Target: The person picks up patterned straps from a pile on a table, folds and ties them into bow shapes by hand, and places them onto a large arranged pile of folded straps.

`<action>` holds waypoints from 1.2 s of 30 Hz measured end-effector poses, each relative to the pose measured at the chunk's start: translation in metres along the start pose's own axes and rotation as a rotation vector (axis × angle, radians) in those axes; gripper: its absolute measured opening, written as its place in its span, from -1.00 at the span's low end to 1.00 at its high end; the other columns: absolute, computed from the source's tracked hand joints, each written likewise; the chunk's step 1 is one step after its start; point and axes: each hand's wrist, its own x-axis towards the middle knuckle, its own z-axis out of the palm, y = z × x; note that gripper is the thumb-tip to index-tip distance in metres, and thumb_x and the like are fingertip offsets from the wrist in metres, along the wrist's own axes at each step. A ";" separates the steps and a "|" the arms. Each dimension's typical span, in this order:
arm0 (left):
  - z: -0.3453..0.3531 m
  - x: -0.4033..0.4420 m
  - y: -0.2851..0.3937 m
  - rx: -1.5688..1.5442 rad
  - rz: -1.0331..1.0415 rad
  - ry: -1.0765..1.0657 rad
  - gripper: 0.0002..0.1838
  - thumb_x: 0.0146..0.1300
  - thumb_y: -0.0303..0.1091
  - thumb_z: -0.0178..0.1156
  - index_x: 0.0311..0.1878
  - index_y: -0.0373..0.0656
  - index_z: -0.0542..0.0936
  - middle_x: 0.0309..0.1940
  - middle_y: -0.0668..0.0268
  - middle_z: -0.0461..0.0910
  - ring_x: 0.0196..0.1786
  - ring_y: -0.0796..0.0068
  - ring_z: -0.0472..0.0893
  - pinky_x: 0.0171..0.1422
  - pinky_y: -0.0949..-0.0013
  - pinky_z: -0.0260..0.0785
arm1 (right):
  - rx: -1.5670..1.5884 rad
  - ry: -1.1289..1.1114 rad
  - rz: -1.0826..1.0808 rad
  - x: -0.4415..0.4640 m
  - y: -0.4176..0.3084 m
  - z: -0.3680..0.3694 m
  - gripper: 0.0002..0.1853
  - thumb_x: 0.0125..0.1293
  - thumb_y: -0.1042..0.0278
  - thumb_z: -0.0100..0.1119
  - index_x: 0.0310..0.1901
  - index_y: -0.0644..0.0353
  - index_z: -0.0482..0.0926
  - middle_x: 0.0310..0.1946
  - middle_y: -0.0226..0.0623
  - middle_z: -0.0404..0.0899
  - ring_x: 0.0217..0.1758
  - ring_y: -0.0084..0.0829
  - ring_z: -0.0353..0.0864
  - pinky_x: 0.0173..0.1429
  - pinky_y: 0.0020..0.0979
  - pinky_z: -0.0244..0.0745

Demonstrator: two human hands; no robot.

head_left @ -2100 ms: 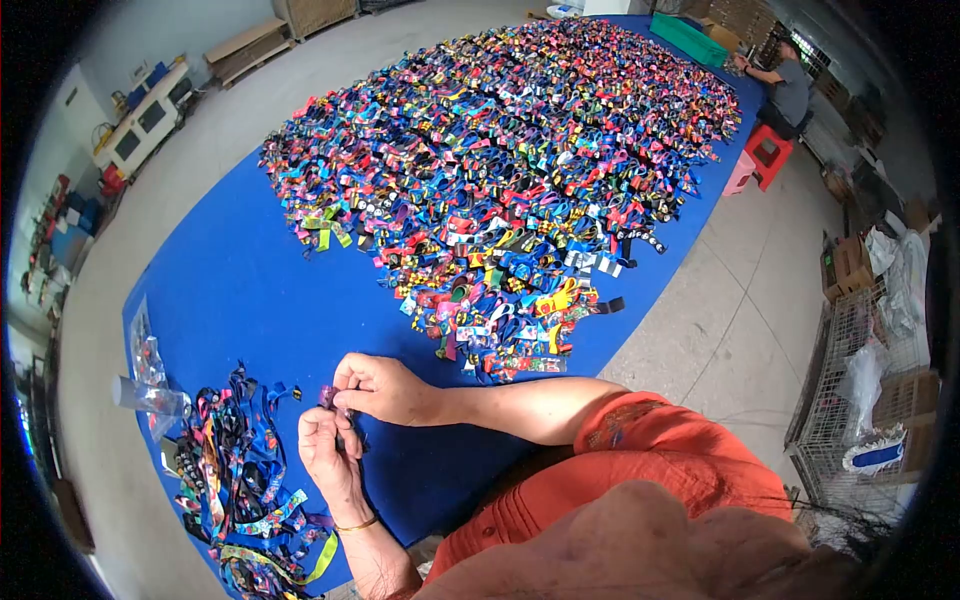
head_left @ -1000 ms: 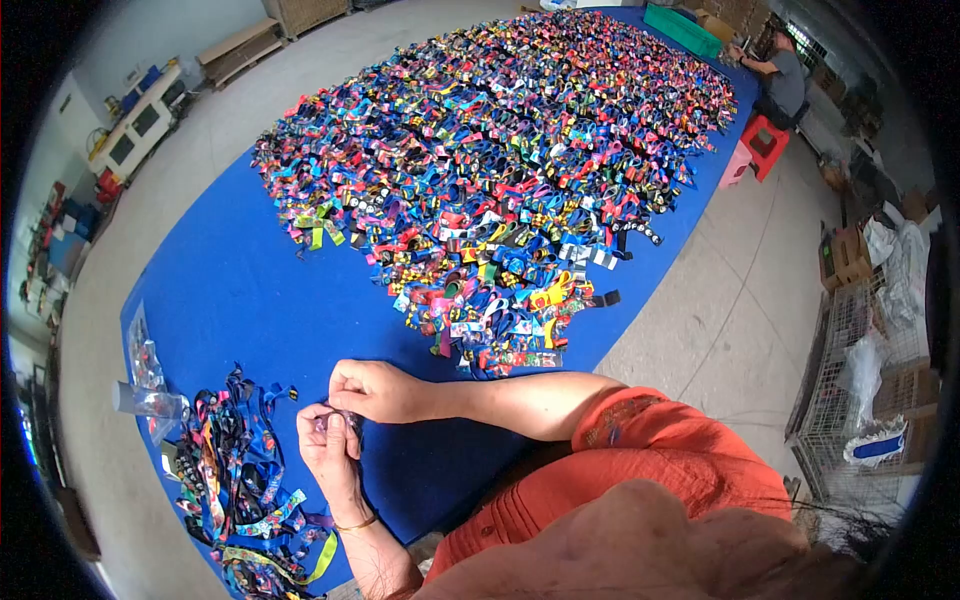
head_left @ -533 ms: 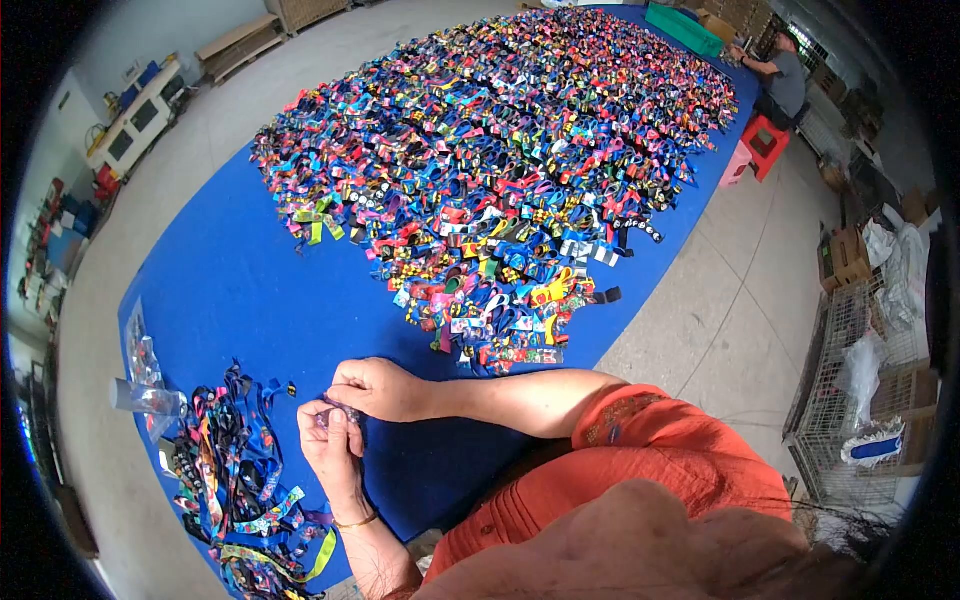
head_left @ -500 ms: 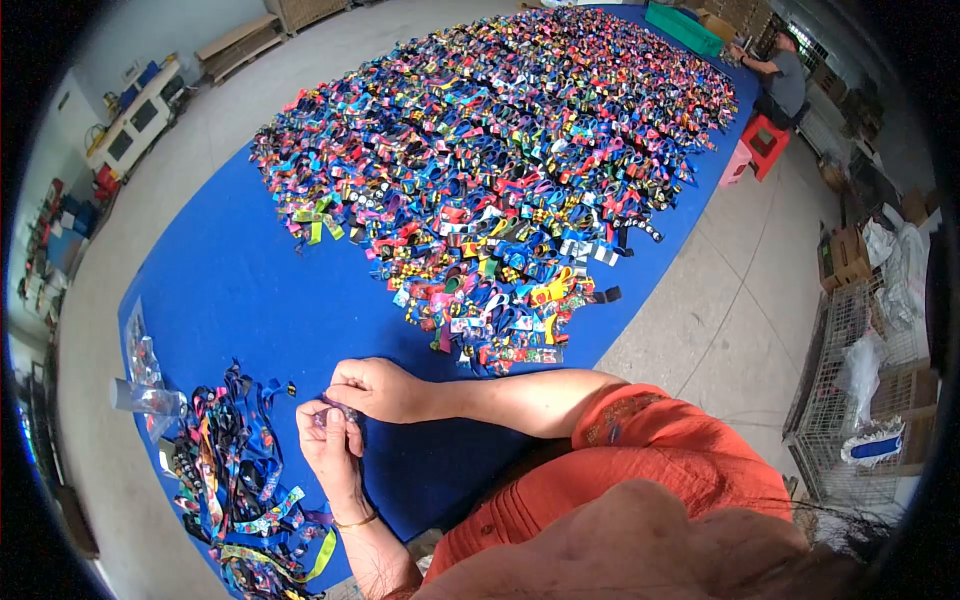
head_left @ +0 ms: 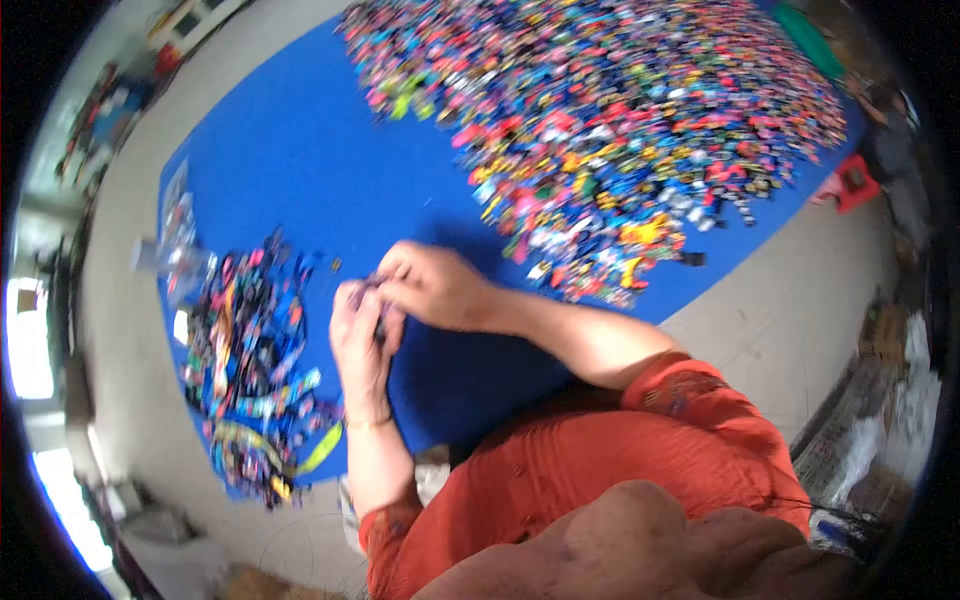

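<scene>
My left hand (head_left: pixel 362 345), with a bracelet at its wrist, is closed in a pinch around a small purplish piece of patterned strap (head_left: pixel 369 287). From the right, my right hand (head_left: pixel 440 285) comes against it with its fingers closed on the same piece. Most of the strap is hidden by the fingers, and motion blurs it. Both hands are above the blue cloth (head_left: pixel 290 150). Left of them lies a loose pile of long printed straps (head_left: pixel 250 340). Beyond, many short looped straps (head_left: pixel 620 130) are spread in a broad heap.
Clear plastic packaging (head_left: pixel 180 245) lies at the cloth's left edge. At the far right, a person (head_left: pixel 895 140) is near a red stool (head_left: pixel 855 183). A green bin (head_left: pixel 808 40) stands at the back, and a wire cage (head_left: pixel 845 420) is on the right.
My view has swung down and to the left, so the heap of looped straps appears farther up and right. Both hands stay together on the small strap piece.
</scene>
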 end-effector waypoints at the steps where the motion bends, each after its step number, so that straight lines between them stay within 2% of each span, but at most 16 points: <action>1: -0.005 0.006 -0.009 0.050 0.071 0.067 -0.82 0.48 -0.32 0.21 -0.06 -0.20 0.47 -0.46 0.33 0.51 -0.64 0.66 0.38 -0.59 0.57 0.15 | -0.048 -0.014 0.005 0.001 -0.001 -0.001 -0.89 0.43 0.45 0.23 -0.10 0.28 0.59 -0.27 -0.28 0.71 -0.21 -0.59 0.66 -0.13 -0.46 0.58; 3: -0.006 0.005 -0.004 -0.032 0.014 -0.052 -0.81 0.50 -0.30 0.17 -0.08 -0.21 0.43 -0.46 0.16 0.61 -0.68 0.57 0.40 -0.61 0.53 0.16 | 0.123 -0.062 0.056 0.004 0.020 0.001 -0.89 0.44 0.46 0.23 -0.07 0.25 0.59 -0.30 -0.38 0.68 -0.26 -0.65 0.63 -0.21 -0.54 0.53; 4: -0.007 0.007 -0.006 -0.049 0.012 -0.059 -0.80 0.50 -0.28 0.17 -0.08 -0.21 0.42 -0.47 0.14 0.63 -0.68 0.55 0.41 -0.62 0.53 0.16 | 0.276 -0.106 0.117 0.004 0.015 -0.002 -0.87 0.44 0.44 0.24 -0.06 0.24 0.59 -0.32 -0.43 0.66 -0.29 -0.69 0.61 -0.26 -0.58 0.48; 8: -0.015 0.009 -0.008 -0.122 -0.033 -0.125 -0.75 0.52 -0.21 0.18 -0.08 -0.19 0.41 -0.46 0.13 0.64 -0.65 0.55 0.48 -0.60 0.55 0.25 | 0.217 -0.116 0.278 0.007 -0.004 -0.008 -0.83 0.46 0.32 0.25 -0.07 0.24 0.60 -0.43 -0.48 0.58 -0.50 -0.72 0.41 -0.44 -0.59 0.30; 13: -0.014 0.009 -0.007 -0.093 -0.004 -0.141 -0.74 0.51 -0.20 0.20 -0.06 -0.18 0.41 -0.43 0.14 0.66 -0.62 0.56 0.52 -0.57 0.57 0.29 | 0.219 -0.138 0.298 0.008 -0.004 -0.010 -0.83 0.47 0.32 0.25 -0.07 0.24 0.60 -0.44 -0.49 0.57 -0.55 -0.74 0.36 -0.50 -0.59 0.20; 18: -0.014 0.012 -0.010 -0.140 0.008 -0.139 -0.78 0.51 -0.24 0.21 -0.08 -0.18 0.44 -0.40 0.14 0.67 -0.48 0.49 0.62 -0.36 0.53 0.46 | 0.283 -0.131 0.300 0.007 -0.001 -0.009 -0.84 0.48 0.33 0.23 -0.07 0.24 0.59 -0.45 -0.49 0.57 -0.58 -0.75 0.31 -0.54 -0.59 0.13; 20: -0.013 0.012 -0.010 -0.199 0.007 -0.146 -0.79 0.51 -0.26 0.21 -0.09 -0.18 0.44 -0.39 0.15 0.67 -0.44 0.47 0.64 -0.30 0.51 0.50 | 0.322 -0.119 0.318 0.007 -0.002 -0.008 -0.85 0.48 0.33 0.23 -0.08 0.23 0.58 -0.47 -0.49 0.55 -0.59 -0.74 0.30 -0.54 -0.58 0.13; 23: -0.010 0.010 -0.007 -0.254 0.016 -0.155 -0.80 0.50 -0.27 0.22 -0.09 -0.17 0.45 -0.39 0.17 0.67 -0.44 0.47 0.64 -0.31 0.49 0.49 | 0.387 -0.115 0.334 0.006 -0.001 -0.008 -0.84 0.48 0.32 0.22 -0.08 0.22 0.56 -0.50 -0.49 0.51 -0.61 -0.72 0.28 -0.55 -0.57 0.13; 26: -0.015 0.012 -0.012 -0.234 0.033 -0.180 -0.85 0.50 -0.34 0.21 -0.10 -0.16 0.46 -0.37 0.28 0.62 -0.44 0.49 0.64 -0.37 0.45 0.53 | 0.432 -0.145 0.365 0.006 0.000 -0.010 -0.83 0.48 0.31 0.23 -0.06 0.22 0.54 -0.52 -0.49 0.48 -0.62 -0.70 0.28 -0.55 -0.56 0.14; 29: -0.014 0.012 -0.013 -0.165 0.027 -0.153 -0.80 0.51 -0.27 0.22 -0.10 -0.17 0.45 -0.42 0.21 0.64 -0.49 0.50 0.60 -0.40 0.51 0.40 | 0.407 -0.171 0.385 0.007 0.000 -0.013 -0.82 0.48 0.31 0.24 -0.05 0.21 0.53 -0.51 -0.47 0.48 -0.61 -0.69 0.31 -0.54 -0.56 0.16; 36: -0.015 0.011 -0.011 -0.128 0.011 -0.128 -0.82 0.51 -0.29 0.22 -0.10 -0.18 0.47 -0.40 0.24 0.63 -0.49 0.54 0.59 -0.40 0.53 0.43 | 0.348 -0.219 0.298 0.009 0.001 -0.011 -0.78 0.45 0.30 0.27 -0.02 0.24 0.54 -0.46 -0.43 0.54 -0.56 -0.67 0.37 -0.49 -0.56 0.21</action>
